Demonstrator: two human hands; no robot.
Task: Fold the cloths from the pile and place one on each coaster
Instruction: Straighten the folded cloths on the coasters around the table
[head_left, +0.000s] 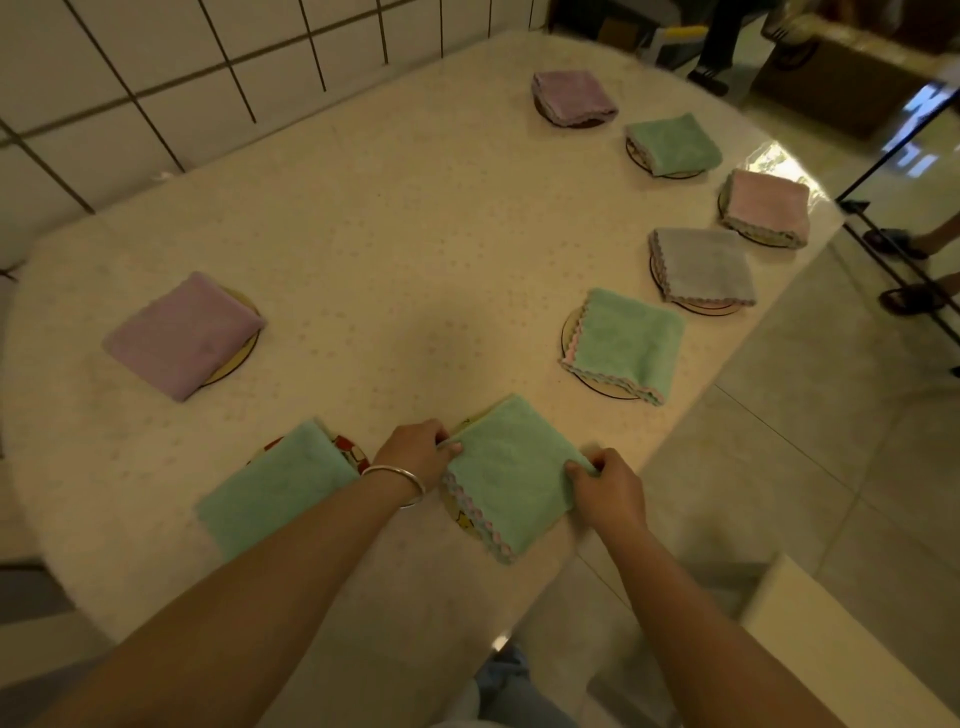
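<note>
Both hands on one folded square green fluffy cloth (511, 478) near the front edge of the speckled cream table (363, 218). Left hand (415, 452), with a silver bangle (397, 480) on the wrist, pinching the cloth's left corner. Right hand (605, 488) curled round the right edge, gripping it. Under the cloth, a round yellow coaster (460, 517) peeking out. Just beside on the left, another folded green cloth (275, 491) on a red patterned coaster (350, 449). Lots of bare tabletop in the middle. Six more folded cloths on coasters around it. White tiled wall (156, 62) behind, shiny floor (841, 415) on the right.
</note>
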